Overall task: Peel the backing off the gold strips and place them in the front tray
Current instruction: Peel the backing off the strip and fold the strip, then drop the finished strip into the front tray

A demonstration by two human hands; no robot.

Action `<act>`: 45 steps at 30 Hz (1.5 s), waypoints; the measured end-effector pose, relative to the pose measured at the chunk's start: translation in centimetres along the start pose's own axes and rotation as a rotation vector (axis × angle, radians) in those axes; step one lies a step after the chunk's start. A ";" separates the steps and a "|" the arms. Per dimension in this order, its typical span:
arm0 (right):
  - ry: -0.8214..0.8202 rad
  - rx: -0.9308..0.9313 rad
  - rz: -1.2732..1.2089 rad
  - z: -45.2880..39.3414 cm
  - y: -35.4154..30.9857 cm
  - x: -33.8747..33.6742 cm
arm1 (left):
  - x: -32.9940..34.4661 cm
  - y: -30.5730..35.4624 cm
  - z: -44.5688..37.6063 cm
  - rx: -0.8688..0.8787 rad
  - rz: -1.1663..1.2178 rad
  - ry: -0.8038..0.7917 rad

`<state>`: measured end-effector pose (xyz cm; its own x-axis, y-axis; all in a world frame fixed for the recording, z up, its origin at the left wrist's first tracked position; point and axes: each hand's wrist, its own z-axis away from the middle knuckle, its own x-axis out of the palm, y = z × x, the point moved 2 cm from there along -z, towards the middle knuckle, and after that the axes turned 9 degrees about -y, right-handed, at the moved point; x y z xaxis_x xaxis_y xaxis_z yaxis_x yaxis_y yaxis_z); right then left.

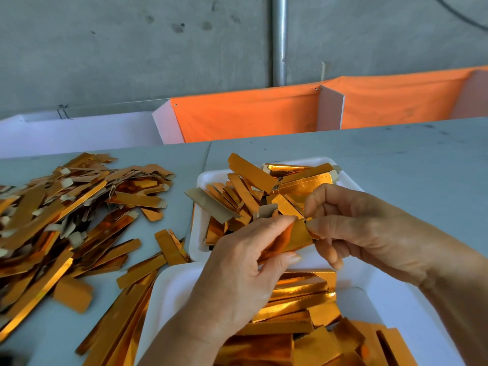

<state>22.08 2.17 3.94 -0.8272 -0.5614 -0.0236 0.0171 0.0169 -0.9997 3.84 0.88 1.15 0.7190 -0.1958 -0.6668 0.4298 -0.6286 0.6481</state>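
Gold strip (295,239), glossy foil, flat and rectangular, held between both hands above the trays.

Left hand (245,265) grips its lower length, fingers curled round it; right hand (351,228) pinches the upper end with its fingertips. White foam front tray (169,286) holds mirror-bright strips. Rear tray (203,180), also white, holds matte tan-backed pieces. Loose heap (74,207) sprawls across the grey table (396,154).

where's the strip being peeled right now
In the head view the gold strip sits just right of centre, pinched between the left hand and right hand, above the gap between the two white trays.
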 end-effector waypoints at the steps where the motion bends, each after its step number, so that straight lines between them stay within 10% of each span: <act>1: 0.001 -0.005 -0.025 0.0 0.0 0.0 | -0.1 0.0 0.0 -0.001 0.002 0.001; 45: -0.209 -0.022 -0.316 -0.5 1.6 -0.5 | 0.1 0.5 -0.1 -0.013 0.282 -0.108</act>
<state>22.25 2.94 2.32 -0.6570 -0.6986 0.2834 -0.2347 -0.1677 -0.9575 4.20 0.63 1.47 0.7492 -0.4403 -0.4948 0.2294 -0.5283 0.8175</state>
